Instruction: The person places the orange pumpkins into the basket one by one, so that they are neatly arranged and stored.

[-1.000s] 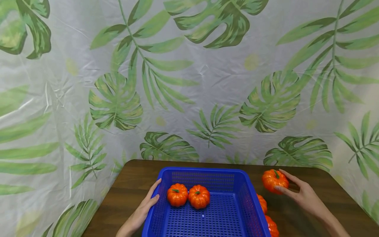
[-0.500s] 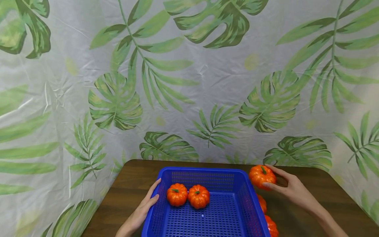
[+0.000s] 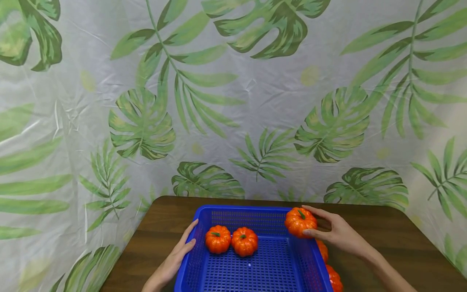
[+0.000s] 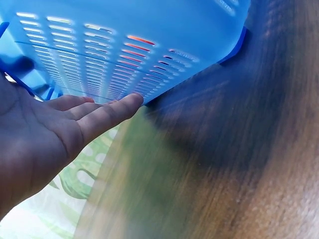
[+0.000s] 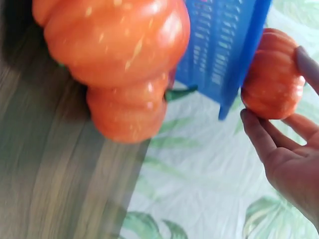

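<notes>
In the head view, my right hand [image 3: 339, 232] grips a small orange pumpkin [image 3: 300, 222] with a green stem, held up over the right rim of the blue plastic basket [image 3: 251, 209]. Thumb and fingers clasp the pumpkin's side in the right wrist view. My left hand [image 3: 174, 255] rests against the basket's left side. Its fingers lie nearly straight on the slotted outer wall [image 4: 109, 55] in the left wrist view. Inside the basket sit two more pumpkins, a left one [image 3: 218, 239] and a right one [image 3: 245, 242], side by side.
Outside the basket's right wall stand more pumpkins, one nearer [image 3: 334, 279] and one farther [image 3: 322, 250], partly hidden by the wall. Everything stands on a dark brown wooden table [image 3: 160, 215]. A leaf-patterned sheet [image 3: 270, 101] hangs behind the table.
My right hand has carried its pumpkin leftward, from above the table at the right to over the basket's right rim. The left hand and basket have stayed in place.
</notes>
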Tool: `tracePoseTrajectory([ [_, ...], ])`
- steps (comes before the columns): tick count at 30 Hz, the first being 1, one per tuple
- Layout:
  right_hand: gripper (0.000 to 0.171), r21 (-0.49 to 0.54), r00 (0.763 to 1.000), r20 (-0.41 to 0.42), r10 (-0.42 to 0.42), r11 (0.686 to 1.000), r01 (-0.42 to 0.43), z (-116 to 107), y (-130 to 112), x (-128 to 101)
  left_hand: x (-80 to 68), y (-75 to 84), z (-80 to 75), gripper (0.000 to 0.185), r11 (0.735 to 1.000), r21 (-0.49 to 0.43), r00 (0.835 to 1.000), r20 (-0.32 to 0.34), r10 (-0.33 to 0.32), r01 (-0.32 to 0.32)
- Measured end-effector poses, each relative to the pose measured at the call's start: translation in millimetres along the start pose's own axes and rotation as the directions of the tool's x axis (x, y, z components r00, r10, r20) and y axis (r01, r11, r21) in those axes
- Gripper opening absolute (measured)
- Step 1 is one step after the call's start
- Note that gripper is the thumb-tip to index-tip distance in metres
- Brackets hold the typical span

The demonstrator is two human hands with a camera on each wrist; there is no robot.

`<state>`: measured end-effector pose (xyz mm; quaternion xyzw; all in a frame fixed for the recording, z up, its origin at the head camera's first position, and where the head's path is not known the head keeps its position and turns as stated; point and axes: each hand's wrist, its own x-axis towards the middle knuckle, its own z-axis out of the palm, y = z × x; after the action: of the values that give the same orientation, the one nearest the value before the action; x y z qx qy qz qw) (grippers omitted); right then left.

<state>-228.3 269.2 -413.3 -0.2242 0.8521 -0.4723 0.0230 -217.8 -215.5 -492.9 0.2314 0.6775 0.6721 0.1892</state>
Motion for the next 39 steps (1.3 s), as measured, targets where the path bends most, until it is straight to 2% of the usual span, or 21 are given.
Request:
tracePoseTrajectory([
  [4,0.069,0.0,0.998,0.06,-0.025,1.0,0.025,10.7,-0.9,8.1,0.0,1.3,0.3,0.061,1.0,-0.015,1.0,0.008,0.006,-0.006],
  [14,0.072,-0.123,0.994,0.093,-0.058,0.99,0.069,34.6,-5.2,19.7,0.0,2.4,-0.5,0.06,1.0,-0.028,1.0,0.015,0.01,-0.01],
  [21,0.072,-0.219,0.978,0.169,-0.123,0.963,0.159,51.0,-8.2,27.5,-0.6,2.1,-0.6,0.061,1.0,-0.022,1.0,0.01,0.01,-0.01],
  [29,0.075,-0.218,0.982,0.189,0.0,0.975,0.042,63.0,-11.2,34.8,-0.5,2.0,0.2,0.061,1.0,-0.003,1.0,-0.002,0.01,-0.01],
  [39,0.069,-0.268,0.981,0.19,0.033,0.963,0.019,73.6,-6.7,41.9,-0.4,1.1,0.5,0.06,1.0,-0.011,1.0,0.0,0.005,-0.005],
])
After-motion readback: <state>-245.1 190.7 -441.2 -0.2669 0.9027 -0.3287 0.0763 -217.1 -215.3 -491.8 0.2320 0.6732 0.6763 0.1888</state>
